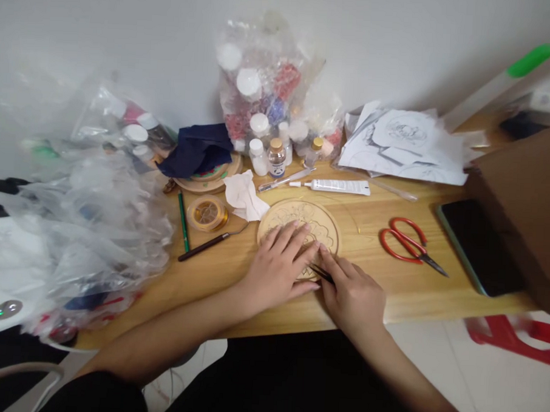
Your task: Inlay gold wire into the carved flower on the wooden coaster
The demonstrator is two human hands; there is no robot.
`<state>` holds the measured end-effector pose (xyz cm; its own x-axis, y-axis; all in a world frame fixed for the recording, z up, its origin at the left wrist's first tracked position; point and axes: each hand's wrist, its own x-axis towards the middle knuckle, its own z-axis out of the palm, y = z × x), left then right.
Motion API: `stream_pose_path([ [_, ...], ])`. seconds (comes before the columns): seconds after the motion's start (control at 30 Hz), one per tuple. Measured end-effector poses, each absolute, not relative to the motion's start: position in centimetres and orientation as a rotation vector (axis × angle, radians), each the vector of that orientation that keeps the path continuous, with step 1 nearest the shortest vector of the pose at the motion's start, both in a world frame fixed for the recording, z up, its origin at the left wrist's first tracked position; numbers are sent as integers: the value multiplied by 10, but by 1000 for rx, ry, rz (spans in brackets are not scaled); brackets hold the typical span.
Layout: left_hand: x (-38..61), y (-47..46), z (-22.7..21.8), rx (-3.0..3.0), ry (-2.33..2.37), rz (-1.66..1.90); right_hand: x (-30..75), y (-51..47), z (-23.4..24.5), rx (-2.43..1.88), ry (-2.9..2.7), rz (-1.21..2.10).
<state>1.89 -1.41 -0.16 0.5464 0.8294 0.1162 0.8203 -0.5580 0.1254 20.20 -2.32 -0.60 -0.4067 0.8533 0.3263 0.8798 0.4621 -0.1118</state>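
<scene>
A round pale wooden disc [331, 223] with line drawing and fine wire-like outlines lies on the table in front of me. My left hand [272, 269] rests flat on its lower left part, fingers stretched out and covering much of the pattern. At the disc's lower right edge, my right hand [355, 294] is closed around dark tweezers [320, 270], whose tips point left over the disc. The fingertips of both hands nearly meet. Whatever the tweezer tips touch is too small to make out. A thin golden wire [354, 215] curves beside the disc.
Red-handled scissors [405, 243] and a phone [480, 245] lie right. Behind the disc are a white tube [339, 186], small bottles [277, 159] and papers [405, 145]. Left are a spool of golden wire [207, 213], a dark hooked tool [204, 246], a green pencil [183, 223] and plastic bags [105, 223].
</scene>
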Motion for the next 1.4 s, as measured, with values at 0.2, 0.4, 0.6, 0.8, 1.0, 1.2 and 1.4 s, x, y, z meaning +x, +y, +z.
stream_pose_path([
  [0.2,19,-15,-2,2717,1472,207,201,-23,-9,-1433,-2340,-133],
  [0.4,21,-17,1,2713,1504,152,200,-22,-9,-1402,-2327,-114],
  [0.6,22,-16,2,2707,1505,148,200,-22,-8,-1409,-2332,-125],
  [0.8,21,-16,3,2707,1498,173,200,-22,-7,-1419,-2352,-114],
  [1.0,20,-16,2,2704,1490,180,201,-22,-6,-1436,-2341,-97],
  [1.2,20,-15,3,2706,1474,163,202,-23,-5,-1488,-2364,-18],
  [1.4,20,-15,5,2702,1467,141,203,-22,-8,-1548,-2357,103],
])
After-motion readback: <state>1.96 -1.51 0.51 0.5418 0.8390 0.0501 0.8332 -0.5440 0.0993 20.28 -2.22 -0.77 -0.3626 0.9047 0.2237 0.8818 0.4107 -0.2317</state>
